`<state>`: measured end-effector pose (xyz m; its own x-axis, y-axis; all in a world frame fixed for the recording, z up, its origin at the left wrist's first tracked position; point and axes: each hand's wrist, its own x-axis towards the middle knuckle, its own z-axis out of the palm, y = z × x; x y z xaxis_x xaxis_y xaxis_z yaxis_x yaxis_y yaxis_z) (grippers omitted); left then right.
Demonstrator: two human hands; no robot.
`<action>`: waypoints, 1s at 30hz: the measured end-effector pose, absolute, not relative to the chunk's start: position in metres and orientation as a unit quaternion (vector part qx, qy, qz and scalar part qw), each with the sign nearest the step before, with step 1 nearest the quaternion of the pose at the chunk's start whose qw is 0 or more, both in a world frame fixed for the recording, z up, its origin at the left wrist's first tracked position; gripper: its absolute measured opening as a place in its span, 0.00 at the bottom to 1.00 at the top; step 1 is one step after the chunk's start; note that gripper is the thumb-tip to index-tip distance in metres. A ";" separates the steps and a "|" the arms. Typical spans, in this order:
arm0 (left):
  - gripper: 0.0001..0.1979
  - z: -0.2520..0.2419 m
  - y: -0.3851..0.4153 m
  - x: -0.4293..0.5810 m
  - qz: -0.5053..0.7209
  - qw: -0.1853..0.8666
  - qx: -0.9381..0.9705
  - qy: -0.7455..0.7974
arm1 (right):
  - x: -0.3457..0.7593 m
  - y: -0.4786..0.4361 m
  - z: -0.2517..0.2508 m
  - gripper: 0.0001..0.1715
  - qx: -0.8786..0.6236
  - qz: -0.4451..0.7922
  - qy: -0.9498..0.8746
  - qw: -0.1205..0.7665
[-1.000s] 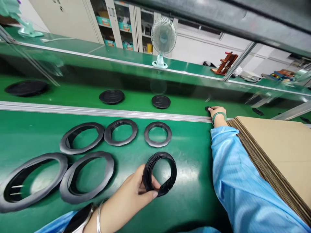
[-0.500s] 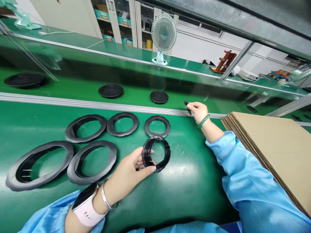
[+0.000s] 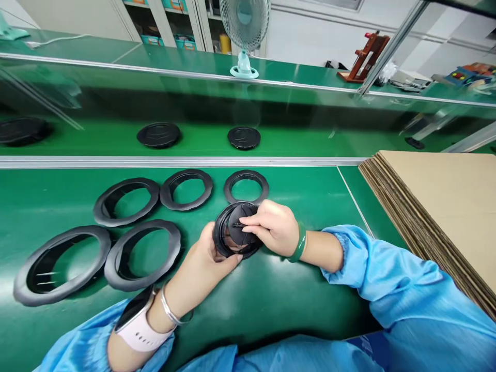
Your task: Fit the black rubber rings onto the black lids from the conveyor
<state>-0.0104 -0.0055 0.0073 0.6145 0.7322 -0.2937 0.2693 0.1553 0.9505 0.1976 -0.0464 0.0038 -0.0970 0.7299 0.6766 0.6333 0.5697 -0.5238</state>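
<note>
My left hand (image 3: 211,258) is closed round the side of a black plastic ring (image 3: 221,235), held up off the green bench. Between thumb and fingers my right hand (image 3: 273,227) pinches a round black disc (image 3: 238,227). The disc sits tilted in the ring's opening, and part of the opening shows below it. Just beyond the held ring, a small black ring (image 3: 264,188) lies on the bench. Left of my left hand are more black rings, among them a large one with a wavy rim (image 3: 176,248).
A stack of cardboard sheets (image 3: 445,206) stands at the right. Past a metal rail (image 3: 186,162), black discs (image 3: 244,138) lie on a green strip that looks like a conveyor. A clear panel and a fan (image 3: 245,31) are behind it.
My right hand has come in from the far right, by the rail, bringing the black disc to the ring's opening. My left hand still holds the ring. The view has shifted.
</note>
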 end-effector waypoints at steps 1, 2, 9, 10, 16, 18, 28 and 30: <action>0.32 0.008 -0.006 -0.011 0.176 0.645 0.624 0.405 | 0.198 -0.046 0.003 0.13 -0.452 0.044 -0.750 0.480; 0.32 0.008 -0.006 -0.011 0.173 0.643 0.624 0.409 | 0.197 -0.047 0.004 0.12 -0.440 0.036 -0.763 0.472; 0.33 0.010 -0.006 -0.010 0.178 0.651 0.614 0.410 | 0.197 -0.048 0.006 0.11 -0.389 -0.088 -0.823 0.404; 0.33 0.011 -0.006 -0.010 0.177 0.654 0.612 0.409 | 0.197 -0.048 0.007 0.12 -0.385 -0.106 -0.828 0.393; 0.30 0.013 -0.005 -0.009 0.176 0.651 0.619 0.403 | 0.199 -0.048 0.012 0.13 -0.364 -0.150 -0.850 0.350; 0.29 0.013 -0.006 -0.009 0.176 0.649 0.622 0.400 | 0.200 -0.047 0.012 0.12 -0.357 -0.145 -0.856 0.345; 0.26 0.011 -0.007 -0.011 0.173 0.630 0.642 0.402 | 0.198 -0.049 0.011 0.13 -0.394 -0.051 -0.846 0.356; 0.25 0.012 -0.007 -0.011 0.171 0.627 0.644 0.404 | 0.198 -0.050 0.011 0.13 -0.406 -0.025 -0.840 0.358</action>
